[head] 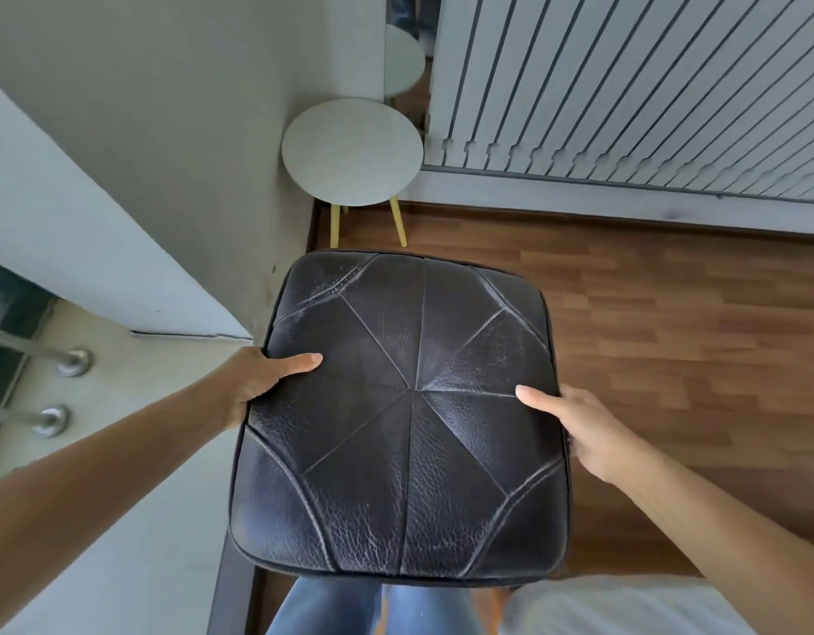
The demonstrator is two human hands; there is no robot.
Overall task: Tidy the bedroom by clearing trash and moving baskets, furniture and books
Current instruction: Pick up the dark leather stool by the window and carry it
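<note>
**Two-hand hold on the black padded stool (400, 414), seat at centre of view.**

The left hand (263, 382) grips the seat edge at 9 o'clock and the right hand (574, 433) grips it at 3 o'clock. Each thumb lies flat on the leather, and the other fingers wrap under the rim, out of sight. The round white side table (352, 151) stands at 12 o'clock, near the stool's far edge. The wooden floor (671, 336) extends toward 3 o'clock. The stool's legs are hidden, so floor contact cannot be told. Recommended: keep the seat level, keep the grips opposite each other, and keep the far edge apart from the table legs and the wall (190, 153) at 10 o'clock.
</note>
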